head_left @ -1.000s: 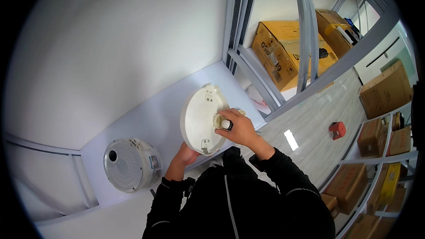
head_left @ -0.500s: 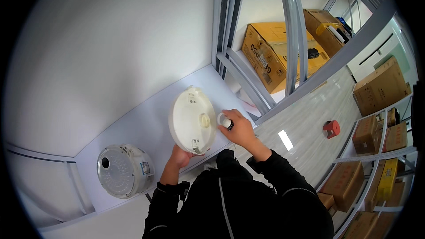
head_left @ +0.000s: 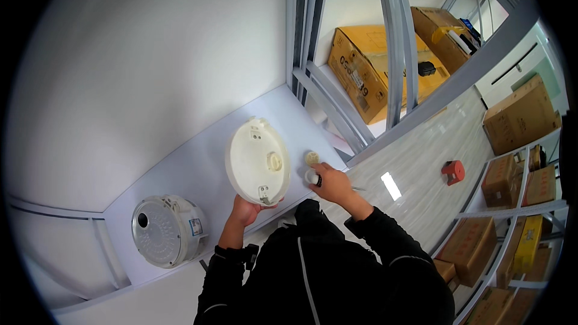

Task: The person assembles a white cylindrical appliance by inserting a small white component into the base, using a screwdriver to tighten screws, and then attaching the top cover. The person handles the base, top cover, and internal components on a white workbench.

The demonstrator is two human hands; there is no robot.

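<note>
My left hand [head_left: 245,210] grips the lower edge of a round white plastic lid [head_left: 253,161], held tilted with its hollow side showing. That lid has a raised ring right of its middle and small metal-screwed fittings at top and bottom. At the table's right end my right hand [head_left: 335,185] is closed around a small white round cap [head_left: 311,176] with a dark edge. Just beyond its fingertips lies a small cream-coloured disc [head_left: 311,157]. Left on the table stands a round white appliance [head_left: 170,230] like a rice cooker, its patterned grey top holed in one place.
The pale table [head_left: 211,144] runs along a white wall. Grey metal framing [head_left: 337,111] rises past its right end, with a yellow carton [head_left: 361,72] behind. A red stool [head_left: 453,172] stands on the floor; shelves with brown boxes [head_left: 468,244] line the right.
My right hand has moved slightly right and down, away from the lid, with the white cap. The cream disc now shows beside its fingers. The lid has shifted slightly left.
</note>
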